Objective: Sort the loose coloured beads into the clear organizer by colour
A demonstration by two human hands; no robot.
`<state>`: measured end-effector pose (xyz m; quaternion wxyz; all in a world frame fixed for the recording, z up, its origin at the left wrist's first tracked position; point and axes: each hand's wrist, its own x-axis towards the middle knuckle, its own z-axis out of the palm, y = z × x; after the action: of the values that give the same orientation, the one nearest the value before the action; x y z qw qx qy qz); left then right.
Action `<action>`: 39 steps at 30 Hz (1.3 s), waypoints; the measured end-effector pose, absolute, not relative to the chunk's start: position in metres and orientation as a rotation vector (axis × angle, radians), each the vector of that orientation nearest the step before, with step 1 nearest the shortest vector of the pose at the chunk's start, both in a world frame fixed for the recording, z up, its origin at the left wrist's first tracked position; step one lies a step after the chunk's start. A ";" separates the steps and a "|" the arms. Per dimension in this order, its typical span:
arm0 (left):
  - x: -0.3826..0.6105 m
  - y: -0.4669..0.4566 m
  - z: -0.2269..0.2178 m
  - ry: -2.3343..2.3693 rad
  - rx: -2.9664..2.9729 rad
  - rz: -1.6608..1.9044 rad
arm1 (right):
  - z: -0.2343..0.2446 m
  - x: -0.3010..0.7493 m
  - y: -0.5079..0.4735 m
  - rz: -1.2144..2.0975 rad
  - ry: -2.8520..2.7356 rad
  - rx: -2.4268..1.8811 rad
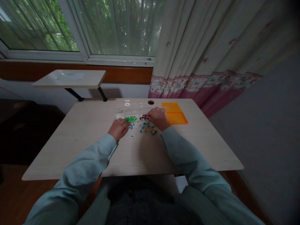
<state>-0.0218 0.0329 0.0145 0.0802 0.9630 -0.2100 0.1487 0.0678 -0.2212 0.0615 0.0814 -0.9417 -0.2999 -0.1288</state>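
Orange tray [177,118] right of clear box [120,116]; blue pieces [141,131] in front; hands [119,128] at box, grip unclear.

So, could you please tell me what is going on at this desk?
Someone has both hands at a clear divided box on the desk. The left hand is at its near edge, beside the green pieces, and the right hand is by the dark pieces. Whether either grips a piece is too small to tell. Small blue pieces lie loose in front of the box, and an orange tray lies to the right.
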 end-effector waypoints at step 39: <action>-0.038 0.011 -0.001 -0.346 2.793 0.715 | 0.022 0.033 -0.276 -0.256 -0.821 -2.825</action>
<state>-0.0385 0.0106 -0.0013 0.1185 0.9551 -0.1184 0.2445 0.0332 -0.2763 0.0225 0.0942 -0.9524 -0.2767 -0.0864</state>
